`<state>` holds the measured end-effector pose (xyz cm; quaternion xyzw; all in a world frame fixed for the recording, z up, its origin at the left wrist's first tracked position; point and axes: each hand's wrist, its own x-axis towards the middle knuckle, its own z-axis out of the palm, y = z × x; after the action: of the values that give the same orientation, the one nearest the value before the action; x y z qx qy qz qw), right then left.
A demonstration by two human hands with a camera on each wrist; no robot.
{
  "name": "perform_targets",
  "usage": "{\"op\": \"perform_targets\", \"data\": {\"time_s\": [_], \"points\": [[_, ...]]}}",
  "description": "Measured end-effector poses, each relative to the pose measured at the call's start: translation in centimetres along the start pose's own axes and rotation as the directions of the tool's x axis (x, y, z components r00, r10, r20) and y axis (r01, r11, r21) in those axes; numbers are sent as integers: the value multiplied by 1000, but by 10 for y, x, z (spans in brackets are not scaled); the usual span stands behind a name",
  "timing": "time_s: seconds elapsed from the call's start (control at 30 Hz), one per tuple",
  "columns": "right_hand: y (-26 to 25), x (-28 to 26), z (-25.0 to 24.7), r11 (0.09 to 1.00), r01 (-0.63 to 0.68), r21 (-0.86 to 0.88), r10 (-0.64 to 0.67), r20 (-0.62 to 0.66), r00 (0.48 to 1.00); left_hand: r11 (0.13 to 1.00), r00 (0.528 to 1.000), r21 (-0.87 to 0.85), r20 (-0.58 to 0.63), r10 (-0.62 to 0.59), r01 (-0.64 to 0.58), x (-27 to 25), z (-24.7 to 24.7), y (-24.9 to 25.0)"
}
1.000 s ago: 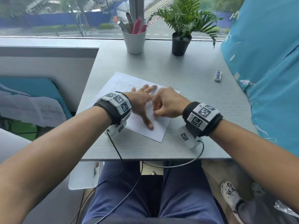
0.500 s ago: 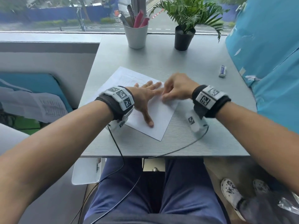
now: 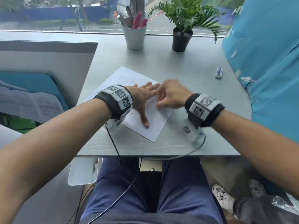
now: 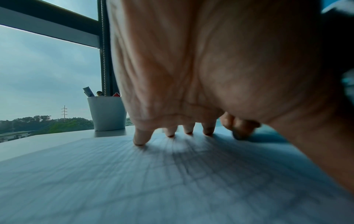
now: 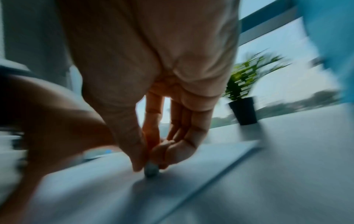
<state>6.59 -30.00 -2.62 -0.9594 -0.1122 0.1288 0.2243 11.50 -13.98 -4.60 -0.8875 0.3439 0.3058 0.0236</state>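
A white sheet of paper (image 3: pixel 145 128) with faint pencil lines lies slanted on the grey desk (image 3: pixel 186 67). My left hand (image 3: pixel 144 100) lies flat on it with fingers spread, its fingertips (image 4: pixel 140 140) pressing the sheet down. My right hand (image 3: pixel 161 102) is just to its right, blurred, fingers curled. In the right wrist view its thumb and fingers (image 5: pixel 138 159) pinch a small pale grey eraser-like piece (image 5: pixel 151 170) whose tip touches the paper (image 5: pixel 91 191).
A white cup of pens (image 3: pixel 135 38) and a potted plant (image 3: pixel 182 40) stand at the desk's far edge by the window. A white-and-blue eraser (image 3: pixel 219 72) lies at the right. A large blue-covered object (image 3: pixel 267 65) borders the desk's right side.
My right hand slid away across the paper and has come back a little toward me, still pinching the small piece. My left hand has stayed flat on the sheet.
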Motion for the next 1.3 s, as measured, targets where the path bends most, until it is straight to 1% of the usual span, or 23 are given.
{"op": "perform_targets", "data": {"time_s": [0.07,0.1,0.2,0.23,0.3,0.37,0.4,0.43,0.53,0.57,0.6,0.7,0.73,0.77,0.87,0.9,0.93,1.03,1.07,1.1,1.2,1.23,1.3], "points": [[-9,-9,11,998,52,27,-55,103,993,1000,1000,3,9,10,-10,-1,0,1],[-3,-6,6,999,32,44,-36,96,995,1000,1000,6,13,11,-11,-1,0,0],[23,13,-22,994,-103,47,107,-87,990,1000,1000,7,-3,8,-8,-1,0,0],[25,16,-23,994,-111,22,113,-111,987,1000,1000,10,-3,6,-6,-1,1,0],[10,7,-9,999,-31,-12,30,-49,998,1000,1000,17,10,0,-1,-2,-1,0],[-8,-10,11,998,61,21,-62,94,994,1000,1000,15,27,10,-11,-2,-1,2],[-9,-13,13,997,72,36,-76,135,988,1000,999,22,32,12,-13,-2,-2,2],[-4,-9,8,998,50,42,-55,132,990,999,999,33,37,9,-11,-3,-2,3],[25,11,-21,994,-99,49,101,-46,994,999,1000,39,24,9,-10,-5,-2,5],[29,13,-23,993,-114,33,116,-80,990,999,1000,37,23,14,-14,-6,-2,5],[24,10,-19,995,-99,25,101,-77,992,999,1000,39,25,15,-16,-6,-3,5],[2,-10,7,999,32,27,-34,70,997,999,999,50,39,17,-19,-5,-2,3],[2,-11,7,998,49,26,-51,97,994,998,999,55,43,17,-20,-5,-2,3],[8,-7,1,999,28,29,-30,82,996,998,999,60,48,18,-21,-5,-3,3],[32,10,-24,992,-115,44,118,-91,989,997,999,76,53,10,-14,-3,-2,3],[32,10,-23,992,-119,31,121,-107,987,997,998,78,56,7,-11,-4,-2,4],[25,8,-16,995,-93,21,94,-83,992,996,998,85,59,5,-10,-5,-3,5],[0,-12,11,998,48,28,-50,85,995,994,997,103,70,15,-23,-8,-5,7],[2,-12,8,998,50,36,-54,109,993,994,997,107,73,16,-24,-9,-6,7],[11,-6,0,999,18,44,-21,82,996,994,997,109,77,16,-24,-9,-6,7],[35,10,-28,991,-121,52,126,-104,987,995,997,96,73,12,-19,-6,-4,6],[34,11,-26,993,-116,33,119,-121,986,995,997,96,75,10,-17,-7,-4,6],[15,0,-8,1000,-22,-4,22,-46,999,994,997,107,80,12,-20,-7,-4,6]]}}
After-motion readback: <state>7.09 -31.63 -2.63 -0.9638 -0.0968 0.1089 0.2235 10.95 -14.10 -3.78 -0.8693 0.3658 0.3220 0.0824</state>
